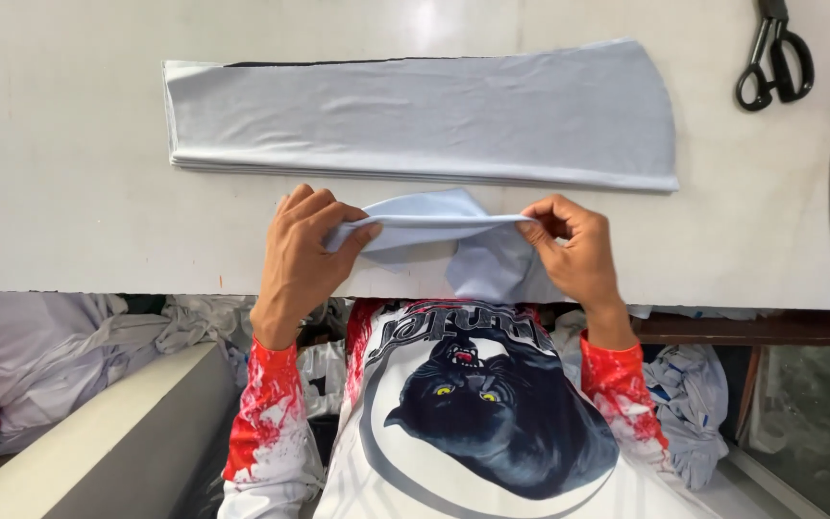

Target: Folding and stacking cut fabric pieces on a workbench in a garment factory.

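A big white worktop (69, 144) holds a long stack of pale cloth (425, 115). Nearer the edge, the left hand (305, 255) and right hand (573, 252) each pinch tight on a small cloth piece (434, 223). Black scissors (773, 58) lie far right.

One view only — head-mounted, directed steeply downward from above the wearer's chest. The white table (79, 192) is faced squarely, its near edge crossing mid-frame; floor clutter is seen below. Close range — the far table edge is cut off.
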